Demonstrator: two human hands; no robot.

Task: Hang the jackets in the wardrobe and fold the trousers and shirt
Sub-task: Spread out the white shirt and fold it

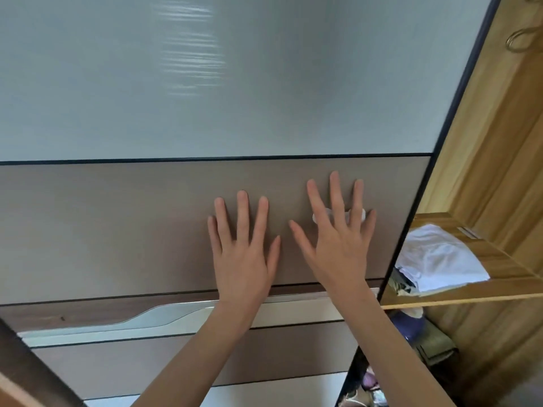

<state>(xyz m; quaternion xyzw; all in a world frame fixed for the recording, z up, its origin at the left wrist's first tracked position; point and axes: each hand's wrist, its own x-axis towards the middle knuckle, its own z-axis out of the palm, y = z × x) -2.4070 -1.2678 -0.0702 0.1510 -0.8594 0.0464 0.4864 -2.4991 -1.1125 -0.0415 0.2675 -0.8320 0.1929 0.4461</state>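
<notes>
A sliding wardrobe door (117, 224) fills most of the view, with a frosted pale panel above and a brown panel below. My left hand (242, 251) lies flat on the brown panel with fingers spread straight. My right hand (338, 242) presses flat beside it, its fingers over a small white handle (318, 216) stuck on the panel. To the right of the door's dark edge the wardrobe interior is open, showing a wooden shelf (499, 284) with a folded white garment (440, 257) on it. No jacket or trousers can be made out clearly.
Below the shelf, dark purple and olive clothes (423, 336) are stacked inside the wardrobe. A metal hook (518, 39) hangs on the wooden side wall at the top right. A silver trim strip (164, 315) runs across the door below my hands.
</notes>
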